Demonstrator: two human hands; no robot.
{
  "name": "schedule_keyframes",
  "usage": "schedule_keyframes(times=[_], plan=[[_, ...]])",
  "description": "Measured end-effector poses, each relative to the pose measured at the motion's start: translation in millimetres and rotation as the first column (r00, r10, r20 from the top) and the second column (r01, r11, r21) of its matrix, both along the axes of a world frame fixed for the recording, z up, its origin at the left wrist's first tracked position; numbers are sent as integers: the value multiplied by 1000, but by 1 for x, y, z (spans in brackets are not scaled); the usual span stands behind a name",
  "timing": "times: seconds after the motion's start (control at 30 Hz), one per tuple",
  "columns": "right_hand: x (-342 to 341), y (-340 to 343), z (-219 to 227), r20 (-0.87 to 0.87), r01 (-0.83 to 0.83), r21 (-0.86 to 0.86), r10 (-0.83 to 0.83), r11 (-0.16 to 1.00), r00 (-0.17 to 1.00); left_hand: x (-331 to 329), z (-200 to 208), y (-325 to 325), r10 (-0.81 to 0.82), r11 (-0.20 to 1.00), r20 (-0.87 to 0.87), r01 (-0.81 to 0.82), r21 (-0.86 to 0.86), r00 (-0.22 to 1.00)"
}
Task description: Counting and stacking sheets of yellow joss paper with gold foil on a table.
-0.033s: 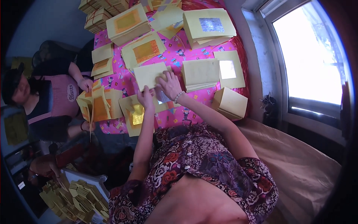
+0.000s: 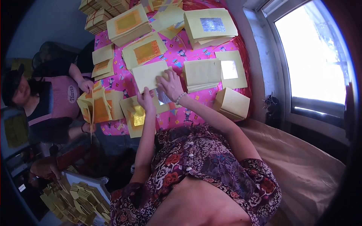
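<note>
Head: cream paper [image 2: 147, 75], lettered apron [image 2: 61, 97]

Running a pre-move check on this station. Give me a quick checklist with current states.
1. Left hand has the plain yellow sheet: ok, gripping its lower edge.
2. Right hand at the sheet: ok, at its right side; pressing or pinching, cannot tell.
3. Silver-foil sheet fully visible: not ok, partly hidden by the right hand.
4. Co-worker's hand apart from the plain sheet: ok, at the left side of the pink cloth.
5. Underside of the plain sheet: cannot tell, facing away.
</note>
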State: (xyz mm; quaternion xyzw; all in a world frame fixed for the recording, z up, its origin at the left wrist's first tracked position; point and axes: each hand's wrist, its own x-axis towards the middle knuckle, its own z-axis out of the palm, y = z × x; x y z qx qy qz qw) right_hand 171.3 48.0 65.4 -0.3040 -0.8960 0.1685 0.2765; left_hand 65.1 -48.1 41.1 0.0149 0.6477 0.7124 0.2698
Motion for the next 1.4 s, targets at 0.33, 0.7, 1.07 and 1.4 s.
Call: schedule_keyframes(times=[0.33, 0.7, 1.07, 1.4], plan=[[88, 22, 76, -476, 73, -622, -450, 780, 756, 66, 90, 24, -431, 859, -104, 443, 257, 896], [161, 74, -6, -160, 430, -507, -572, 747, 805, 88, 5, 86, -804, 580, -55, 762, -288, 592], [169, 81, -47, 140, 541, -387, -532, 747, 835, 96, -34, 89, -692, 659, 172, 711, -245, 701], [162, 81, -35, 404, 619, -130, -529, 775, 746, 88, -40, 92, -667, 570, 275, 712, -410, 692]])
